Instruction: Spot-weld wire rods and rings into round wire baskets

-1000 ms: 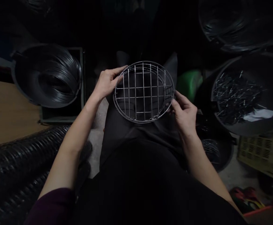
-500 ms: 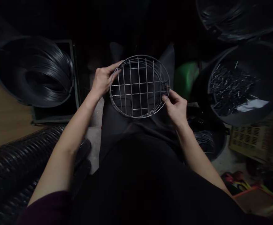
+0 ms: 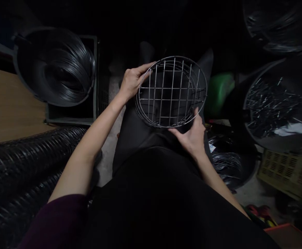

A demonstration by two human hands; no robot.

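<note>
A round wire basket point(image 3: 171, 92) with a grid bottom and ringed sides is held above my lap, bottom facing up toward me. My left hand point(image 3: 132, 81) grips its left rim, fingers curled over the wire. My right hand point(image 3: 191, 135) cups the near right rim from below, thumb up against the wires.
A dark tub of coiled wire point(image 3: 56, 67) stands at the left on a crate. Rolls of black mesh point(image 3: 18, 169) lie at lower left beside a wooden board point(image 3: 8, 107). A tub of short wire pieces point(image 3: 277, 103) stands at right, with a yellow crate point(image 3: 288, 169) below.
My right hand slid from the basket's right side down to its near rim. The basket turned slightly and shifted right in the view.
</note>
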